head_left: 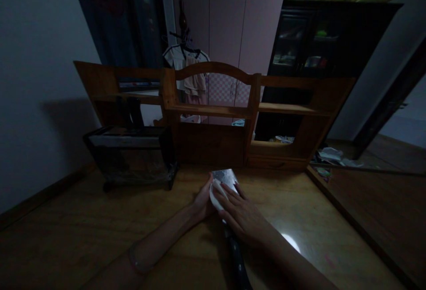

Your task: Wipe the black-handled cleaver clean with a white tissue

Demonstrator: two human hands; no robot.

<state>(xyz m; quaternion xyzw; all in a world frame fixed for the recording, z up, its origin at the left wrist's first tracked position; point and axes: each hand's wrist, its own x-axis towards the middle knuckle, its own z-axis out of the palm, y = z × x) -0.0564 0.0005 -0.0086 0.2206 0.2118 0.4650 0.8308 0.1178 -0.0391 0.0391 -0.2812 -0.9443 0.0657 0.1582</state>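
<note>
A cleaver point(227, 176) lies over the table point(186, 261), its blade pointing away and its black handle toward the wearer. The right hand point(244, 213) is laid flat, fingers slightly spread, pressing a white cloth point(217, 195) on the blade. The left hand point(203, 202) steadies the left edge; its fingers are partly hidden, so its grip cannot be told. Wiping well would call for flat strokes and fingertips clear of the cutting edge. Leftward, a dark rack point(128, 141) holds upright black handles point(135, 111); behind, a wooden shelf unit point(213, 111) has a closed drawer point(276, 164).
</note>
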